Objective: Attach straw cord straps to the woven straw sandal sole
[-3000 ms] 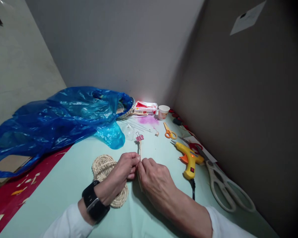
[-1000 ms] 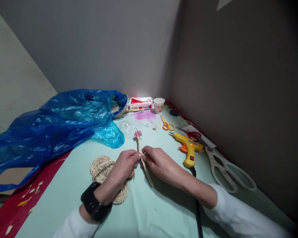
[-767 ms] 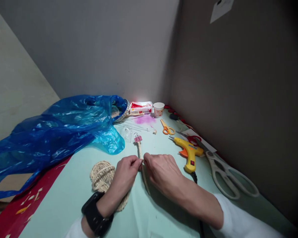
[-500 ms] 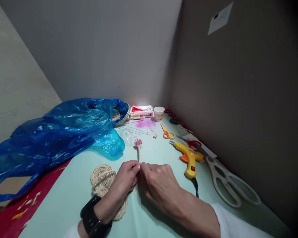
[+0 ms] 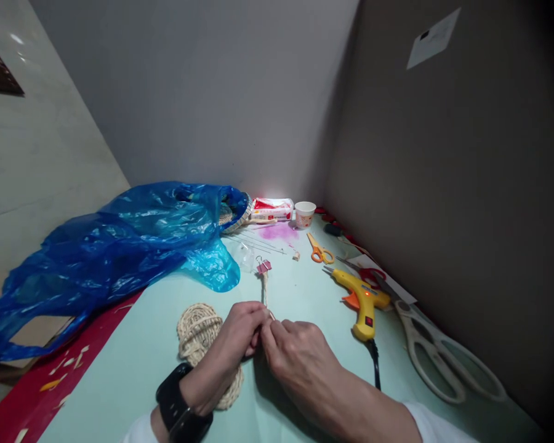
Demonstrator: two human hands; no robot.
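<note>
A pale fibre cord [image 5: 264,289] runs toward me from a pink binder clip [image 5: 263,266] that grips its far end. My left hand [image 5: 245,326] pinches the cord's near part between thumb and fingers. Close against it on the right, my right hand [image 5: 298,351] is also closed on the cord, at a strand slanting off to the right. The cord's near end is hidden by the hands. Under my left wrist lies a coiled oval piece of braided straw [image 5: 198,329], partly covered by my forearm.
A blue plastic bag [image 5: 120,240] spreads across the left, with a woven rim at its mouth. On the right lie a yellow glue gun [image 5: 362,301], small orange scissors [image 5: 320,251] and large white-handled scissors [image 5: 436,351]. A paper cup [image 5: 305,214] stands by the wall.
My right hand has drawn slightly down and right, and a strand now shows between the two hands. The whole view has shifted a little, moving the table things rightward.
</note>
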